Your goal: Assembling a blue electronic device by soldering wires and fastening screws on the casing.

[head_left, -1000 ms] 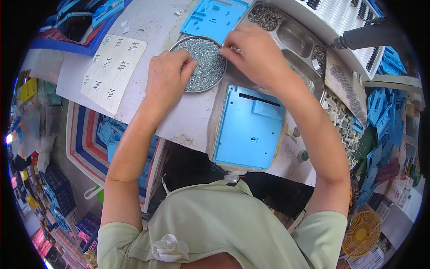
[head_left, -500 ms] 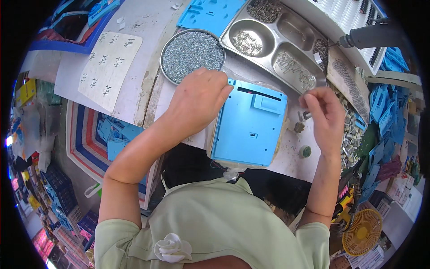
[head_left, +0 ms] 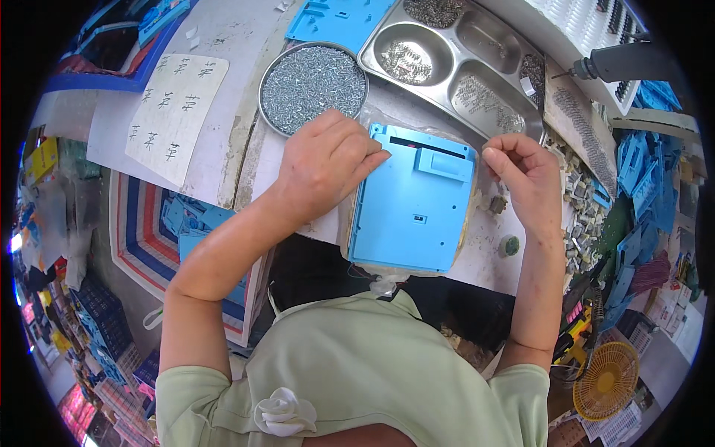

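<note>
A flat blue plastic casing (head_left: 402,231) with a long slot lies in front of me on a pad wrapped in clear plastic. My left hand (head_left: 328,165) is over its upper left corner, thumb and fingers pressed together. Beside the upper right corner, my right hand (head_left: 527,179) holds thumb and forefinger in a pinch. Whatever is between the fingers of either hand is too small or hidden to tell. Above the left hand stands a round metal bowl (head_left: 261,100) full of small screws. A steel compartment tray (head_left: 445,88) with springs and small metal parts lies behind the casing.
An electric screwdriver (head_left: 625,61) points in from the right, by a white tray (head_left: 570,26). Loose metal pieces (head_left: 577,223) and a small green round object (head_left: 509,246) lie on the right. Left are a handwritten paper sheet (head_left: 177,112) and a striped bag (head_left: 145,216) holding blue parts.
My right hand has moved left, away from the small metal piece, to the casing's upper right corner. My left hand has shifted slightly, its thumb now over the casing's edge.
</note>
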Motion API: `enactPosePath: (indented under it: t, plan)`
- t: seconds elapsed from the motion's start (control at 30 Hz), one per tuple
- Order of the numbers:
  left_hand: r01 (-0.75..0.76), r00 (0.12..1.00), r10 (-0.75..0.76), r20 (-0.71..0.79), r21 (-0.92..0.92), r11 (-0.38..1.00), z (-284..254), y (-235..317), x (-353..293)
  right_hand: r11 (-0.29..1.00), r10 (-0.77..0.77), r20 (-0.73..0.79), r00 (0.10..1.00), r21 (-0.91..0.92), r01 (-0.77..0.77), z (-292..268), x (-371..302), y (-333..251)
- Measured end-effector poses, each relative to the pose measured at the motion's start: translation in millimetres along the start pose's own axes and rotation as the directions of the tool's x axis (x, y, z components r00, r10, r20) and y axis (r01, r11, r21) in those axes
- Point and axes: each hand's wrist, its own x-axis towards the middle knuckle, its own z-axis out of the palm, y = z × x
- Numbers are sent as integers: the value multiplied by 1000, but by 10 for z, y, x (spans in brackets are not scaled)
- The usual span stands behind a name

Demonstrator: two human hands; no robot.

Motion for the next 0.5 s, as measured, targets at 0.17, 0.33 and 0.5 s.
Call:
enactPosePath:
  t: [0.17, 0.33, 0.5]
  plan:
    - [-51, 999, 51, 7, 41, 998, -60, -15, 52, 983, -97, 1, 995, -159, 96, 85, 62, 7]
    - [44, 999, -44, -13, -3, 999, -31, 13, 26, 906, -200, 72, 977, -365, 212, 128, 136, -25]
    - [371, 929, -360, 90, -211, 904, -40, 80, 28, 749, -416, 122, 901, -515, 416, 123, 184, 55]
